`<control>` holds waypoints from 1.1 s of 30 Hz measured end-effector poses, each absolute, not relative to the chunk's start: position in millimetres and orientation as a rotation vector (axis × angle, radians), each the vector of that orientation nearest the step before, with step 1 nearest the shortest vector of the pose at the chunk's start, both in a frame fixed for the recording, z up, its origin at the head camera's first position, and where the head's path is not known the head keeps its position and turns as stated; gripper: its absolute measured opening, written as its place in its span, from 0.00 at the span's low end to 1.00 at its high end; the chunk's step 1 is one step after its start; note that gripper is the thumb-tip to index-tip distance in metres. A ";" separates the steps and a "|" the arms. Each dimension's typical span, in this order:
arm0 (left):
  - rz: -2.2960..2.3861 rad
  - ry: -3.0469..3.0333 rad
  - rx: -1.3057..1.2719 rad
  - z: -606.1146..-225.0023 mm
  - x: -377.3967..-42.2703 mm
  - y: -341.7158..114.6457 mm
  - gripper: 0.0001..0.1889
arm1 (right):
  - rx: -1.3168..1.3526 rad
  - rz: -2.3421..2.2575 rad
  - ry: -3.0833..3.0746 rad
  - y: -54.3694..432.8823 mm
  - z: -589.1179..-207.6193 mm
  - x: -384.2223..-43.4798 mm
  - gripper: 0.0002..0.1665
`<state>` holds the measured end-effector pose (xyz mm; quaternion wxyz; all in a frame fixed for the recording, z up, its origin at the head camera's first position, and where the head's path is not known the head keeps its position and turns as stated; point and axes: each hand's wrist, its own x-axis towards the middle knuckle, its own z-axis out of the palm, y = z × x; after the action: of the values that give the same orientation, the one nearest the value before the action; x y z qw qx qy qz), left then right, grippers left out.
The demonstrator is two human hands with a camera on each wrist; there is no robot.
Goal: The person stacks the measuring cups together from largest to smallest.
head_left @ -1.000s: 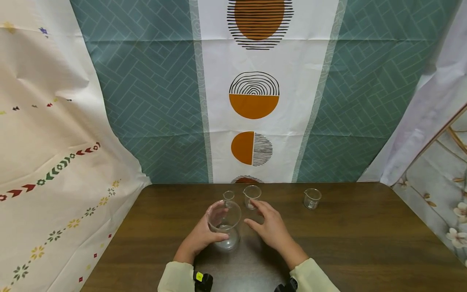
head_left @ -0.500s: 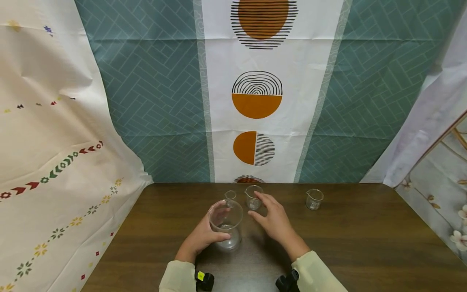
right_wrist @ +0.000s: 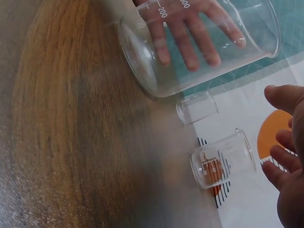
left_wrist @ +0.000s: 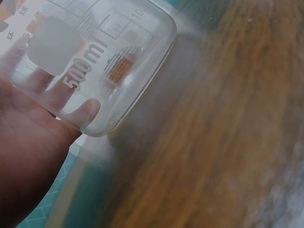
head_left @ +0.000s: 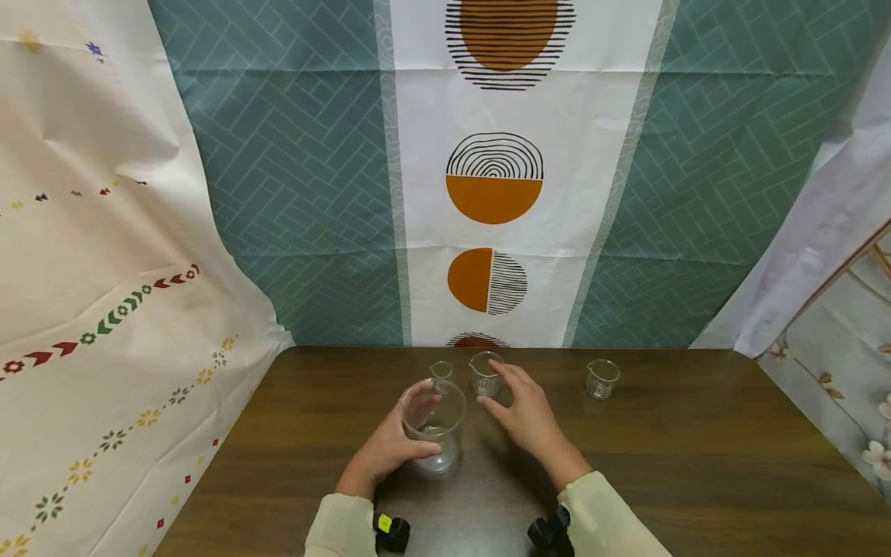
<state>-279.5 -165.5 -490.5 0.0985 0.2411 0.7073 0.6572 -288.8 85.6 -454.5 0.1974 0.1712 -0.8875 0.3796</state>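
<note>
L hand [head_left: 388, 450] is curled round the large clear-glass cylindrical beaker [head_left: 451, 442], near-centre of the brown wooden desk [head_left: 696, 441]; R hand [head_left: 525, 418], loosely spread, holds nothing. Best hold it upright, R hand clear of the small clear-glass spouted beaker [head_left: 483, 382] beyond.

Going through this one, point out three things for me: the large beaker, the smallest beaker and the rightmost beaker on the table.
Large beaker [head_left: 445, 425]: head view, its clear wall.
Smallest beaker [right_wrist: 198, 109]: right wrist view, its side wall.
Rightmost beaker [head_left: 602, 384]: head view, its front wall.
</note>
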 end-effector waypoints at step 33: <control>1.942 2.080 0.766 -491.2 -281.2 -167.0 0.53 | 0.429 1.032 -2.526 84.9 -453.4 -305.8 0.38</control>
<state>-281.2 -167.0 -491.2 0.0973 0.2587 0.7025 0.6558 -305.8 84.9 -453.4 0.1884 0.1524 -0.8981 0.3670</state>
